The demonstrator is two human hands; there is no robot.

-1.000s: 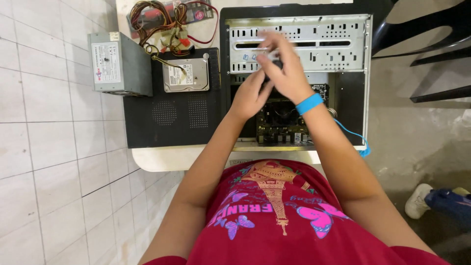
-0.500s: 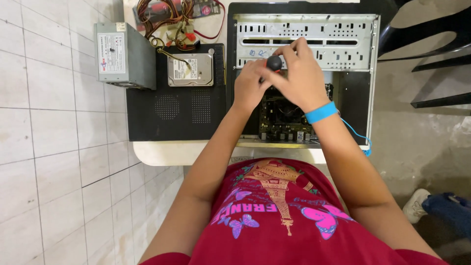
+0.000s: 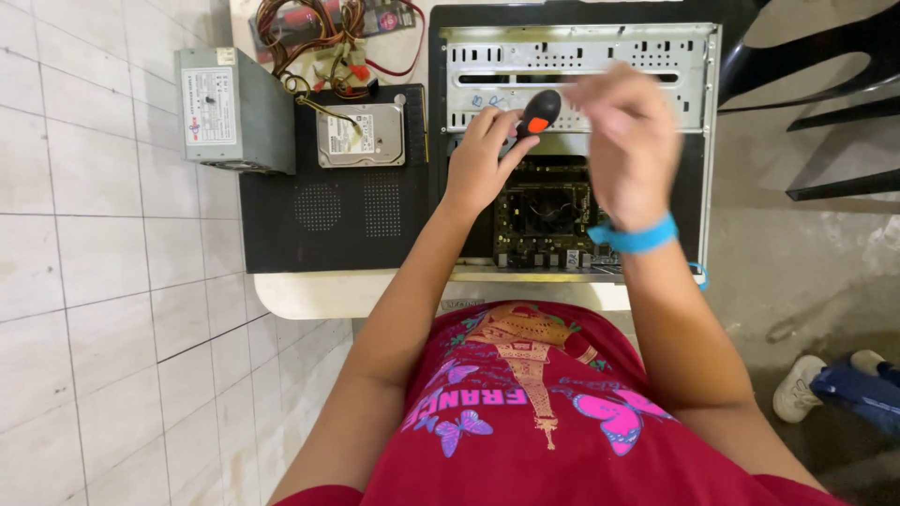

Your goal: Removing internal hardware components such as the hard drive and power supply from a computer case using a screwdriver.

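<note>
Head view: left hand (image 3: 480,159) fingers clamp a screwdriver (image 3: 536,114) over the open computer case (image 3: 574,150); right hand (image 3: 626,141) fingers curl loosely, empty

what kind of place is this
Probably a home or small workshop corner used for computer repair: an open computer case on a small white table, a loose hard drive and power supply, tiled floor.

A single head-worn camera looks steeply down, close over the person's torso, onto the white table (image 3: 309,292).
</note>
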